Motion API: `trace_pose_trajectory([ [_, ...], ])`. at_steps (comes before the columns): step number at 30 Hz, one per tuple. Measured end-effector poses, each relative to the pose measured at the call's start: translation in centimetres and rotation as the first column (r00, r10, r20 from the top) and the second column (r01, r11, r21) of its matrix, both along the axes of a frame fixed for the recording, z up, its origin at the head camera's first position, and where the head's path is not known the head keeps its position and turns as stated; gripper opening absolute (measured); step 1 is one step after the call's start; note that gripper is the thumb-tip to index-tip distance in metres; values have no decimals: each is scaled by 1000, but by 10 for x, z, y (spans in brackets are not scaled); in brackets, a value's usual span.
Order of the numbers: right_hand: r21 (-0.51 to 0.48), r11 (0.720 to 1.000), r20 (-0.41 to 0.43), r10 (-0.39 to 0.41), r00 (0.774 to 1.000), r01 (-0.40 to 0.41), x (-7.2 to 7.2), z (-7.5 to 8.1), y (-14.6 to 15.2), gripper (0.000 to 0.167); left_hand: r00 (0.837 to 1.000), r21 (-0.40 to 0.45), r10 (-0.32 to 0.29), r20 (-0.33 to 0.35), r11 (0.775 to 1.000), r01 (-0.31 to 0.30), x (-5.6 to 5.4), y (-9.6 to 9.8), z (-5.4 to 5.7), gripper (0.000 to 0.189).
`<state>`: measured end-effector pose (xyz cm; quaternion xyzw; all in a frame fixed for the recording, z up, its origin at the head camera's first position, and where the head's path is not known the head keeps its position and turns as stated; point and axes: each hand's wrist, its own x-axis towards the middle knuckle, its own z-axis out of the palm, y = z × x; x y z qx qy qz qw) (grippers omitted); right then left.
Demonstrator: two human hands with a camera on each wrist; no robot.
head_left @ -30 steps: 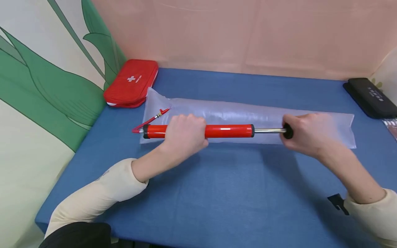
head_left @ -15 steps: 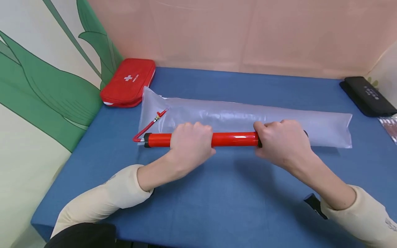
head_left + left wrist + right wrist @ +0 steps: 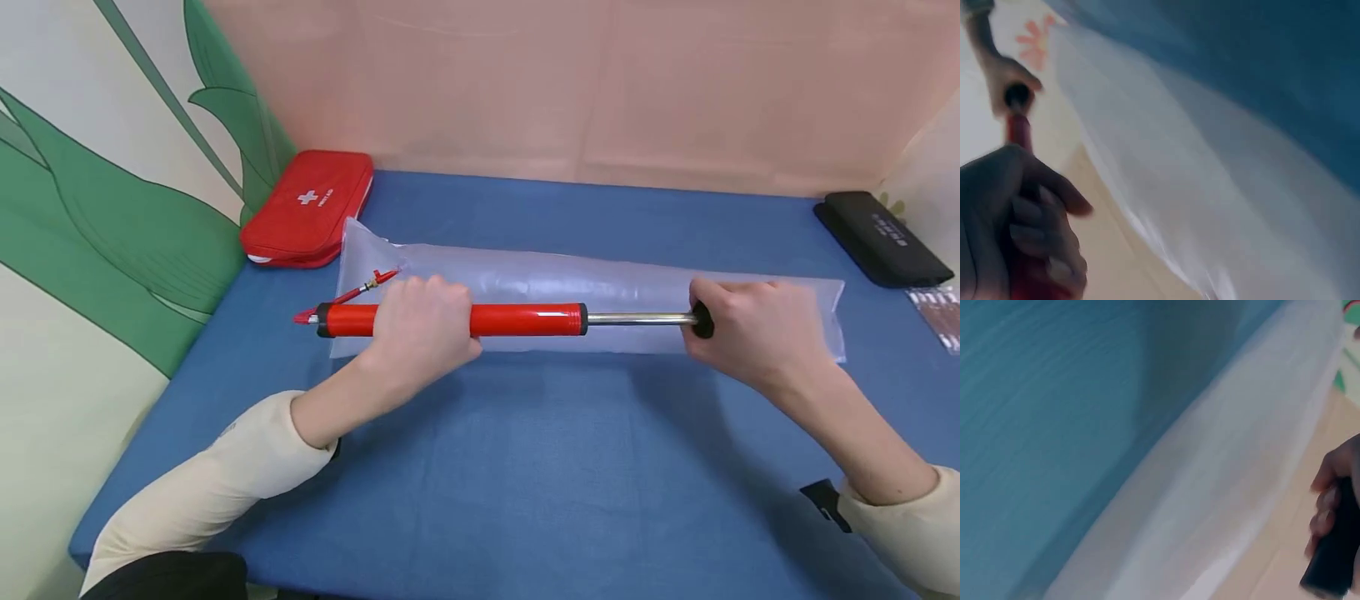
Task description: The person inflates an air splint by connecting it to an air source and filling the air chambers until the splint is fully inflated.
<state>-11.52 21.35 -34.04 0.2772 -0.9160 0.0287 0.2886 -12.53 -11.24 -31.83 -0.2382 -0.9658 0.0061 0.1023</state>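
Observation:
A red hand pump (image 3: 525,320) is held level above the table in the head view. My left hand (image 3: 423,325) grips its barrel, fingers wrapped round it. On the black handle (image 3: 1335,550) my right hand (image 3: 761,333) is curled, and the shiny rod (image 3: 637,318) stands well out of the barrel. From the pump's left end a short red hose (image 3: 352,293) bends back to a clear plastic inflatable splint (image 3: 570,275). The splint lies long across the table behind the pump, looking puffed out. The pump and hands cover part of it.
At the back left, a red first-aid pouch (image 3: 309,208) leans by the leaf-patterned wall. A black case (image 3: 885,237) sits at the far right, with a clear packet (image 3: 937,317) beside it. Blue cloth (image 3: 525,467) covers the table.
My right hand pushed the handle left against the barrel, then drew it right, so the rod shows again. The pump and left hand shifted slightly left and up in the head view.

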Motion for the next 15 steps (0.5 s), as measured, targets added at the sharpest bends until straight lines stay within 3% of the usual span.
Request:
trace_pose_trajectory([
  [10, 47, 999, 101, -8, 995, 3, 11, 0, -59, 25, 1000, -14, -3, 9, 1000, 3, 15, 36, -5, 27],
  [15, 33, 999, 143, 30, 989, -35, 12, 3, -64, 25, 998, -29, -57, -4, 998, 57, 13, 32, -4, 24],
])
